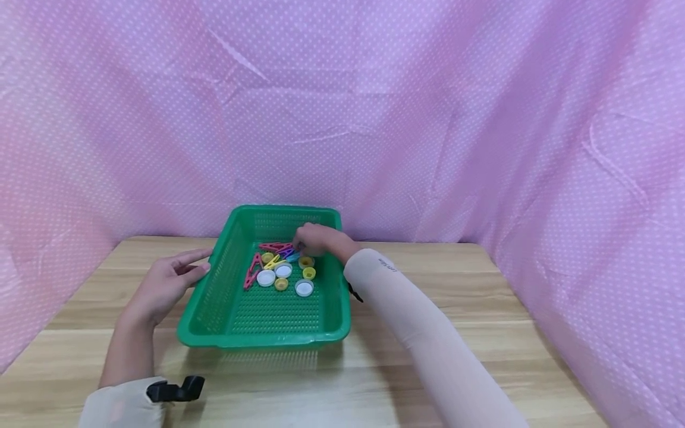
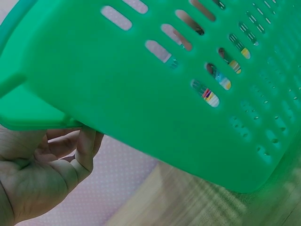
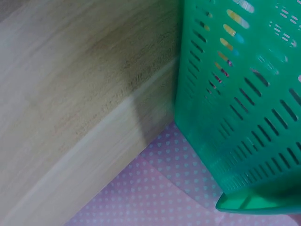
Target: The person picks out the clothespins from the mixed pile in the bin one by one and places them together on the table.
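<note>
A green plastic basket (image 1: 267, 342) with perforated walls stands on the table. My left hand (image 1: 166, 285) holds its left rim, the thumb by the edge; in the left wrist view, bent fingers (image 2: 84, 148) meet the rim's underside. My right hand (image 1: 316, 239) reaches over the right wall, knuckles up and fingers pointing down at the clothespins. Closest to its fingertips lie a blue clothespin (image 1: 292, 257) and a purple clothespin (image 1: 286, 253). Whether the fingers pinch one I cannot tell. Pink clothespins (image 1: 253, 272) and a yellow clothespin (image 1: 273, 262) lie to their left.
White bottle caps (image 1: 266, 278) and yellow caps (image 1: 281, 284) are scattered mid-basket, in front of the right hand. Around the basket spreads a wooden tabletop (image 1: 428, 285). A pink dotted cloth (image 1: 342, 119) hangs behind and along both sides.
</note>
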`<state>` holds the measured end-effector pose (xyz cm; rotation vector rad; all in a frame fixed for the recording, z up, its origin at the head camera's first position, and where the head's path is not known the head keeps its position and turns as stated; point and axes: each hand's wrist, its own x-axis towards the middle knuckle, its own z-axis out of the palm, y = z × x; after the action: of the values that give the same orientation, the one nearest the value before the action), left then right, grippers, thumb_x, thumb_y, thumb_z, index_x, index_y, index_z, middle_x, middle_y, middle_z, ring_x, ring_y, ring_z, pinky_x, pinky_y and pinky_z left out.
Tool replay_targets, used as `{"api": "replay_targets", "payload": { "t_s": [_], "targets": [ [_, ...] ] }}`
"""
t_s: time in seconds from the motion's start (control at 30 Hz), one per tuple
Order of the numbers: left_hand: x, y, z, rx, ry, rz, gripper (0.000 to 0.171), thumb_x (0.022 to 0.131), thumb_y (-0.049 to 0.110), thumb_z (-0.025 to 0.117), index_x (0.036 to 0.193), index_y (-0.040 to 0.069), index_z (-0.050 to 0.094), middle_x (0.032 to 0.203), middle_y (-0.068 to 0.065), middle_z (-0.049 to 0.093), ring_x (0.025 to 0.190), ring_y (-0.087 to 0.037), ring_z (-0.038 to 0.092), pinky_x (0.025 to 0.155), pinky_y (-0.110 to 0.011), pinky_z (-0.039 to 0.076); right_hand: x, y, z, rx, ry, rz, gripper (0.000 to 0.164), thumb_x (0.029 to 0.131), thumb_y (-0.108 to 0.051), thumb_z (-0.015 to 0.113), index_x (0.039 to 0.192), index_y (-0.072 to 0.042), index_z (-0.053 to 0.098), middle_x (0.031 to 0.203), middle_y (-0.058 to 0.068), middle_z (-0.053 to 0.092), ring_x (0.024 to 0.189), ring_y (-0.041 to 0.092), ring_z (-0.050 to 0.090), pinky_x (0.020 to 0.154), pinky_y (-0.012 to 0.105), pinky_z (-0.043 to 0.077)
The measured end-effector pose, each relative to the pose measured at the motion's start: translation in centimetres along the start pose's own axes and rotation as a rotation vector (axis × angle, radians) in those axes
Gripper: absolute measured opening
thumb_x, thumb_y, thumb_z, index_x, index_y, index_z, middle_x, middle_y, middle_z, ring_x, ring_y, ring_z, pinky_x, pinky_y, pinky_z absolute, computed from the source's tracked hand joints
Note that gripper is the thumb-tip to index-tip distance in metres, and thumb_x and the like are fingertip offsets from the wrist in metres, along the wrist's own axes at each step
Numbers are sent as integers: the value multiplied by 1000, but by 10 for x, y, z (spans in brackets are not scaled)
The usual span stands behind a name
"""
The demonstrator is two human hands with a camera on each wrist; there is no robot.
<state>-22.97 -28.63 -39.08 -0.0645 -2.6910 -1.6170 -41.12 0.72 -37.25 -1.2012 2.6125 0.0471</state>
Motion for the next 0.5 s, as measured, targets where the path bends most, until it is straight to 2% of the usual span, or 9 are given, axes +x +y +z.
{"api": "replay_targets", "payload": {
  "t_s": [0.07,0.13,0.27,0.5],
  "targets": [
    [0,0,0,-11,0,-7,59,105,42,57,154,9,48,130,-19,64,100,-8,68,105,-55,48,0,0,1,27,-8,-12,25,102,-12,66,125,-14,75,124,0,71,113,15,62,99,30,53],
    [0,1,1,-23,0,-12,60,105,42,57,154,9,48,131,-20,63,99,-9,68,107,-63,44,1,0,1,58,-17,-33,25,101,-12,67,125,-14,75,124,0,71,115,14,62,99,28,53],
    [0,0,1,-20,2,-8,59,105,43,57,154,10,48,132,-20,62,100,-8,68,107,-62,44,3,2,4,101,-15,-58,25,100,-13,69,124,-14,76,122,-2,72,114,12,63,97,25,53],
    [1,0,0,-16,7,2,58,106,41,57,153,8,49,126,-16,67,99,-8,69,106,-58,46,4,2,6,53,22,-28,29,100,-16,69,129,-14,72,126,0,70,119,16,60,103,30,50]
  ]
}}
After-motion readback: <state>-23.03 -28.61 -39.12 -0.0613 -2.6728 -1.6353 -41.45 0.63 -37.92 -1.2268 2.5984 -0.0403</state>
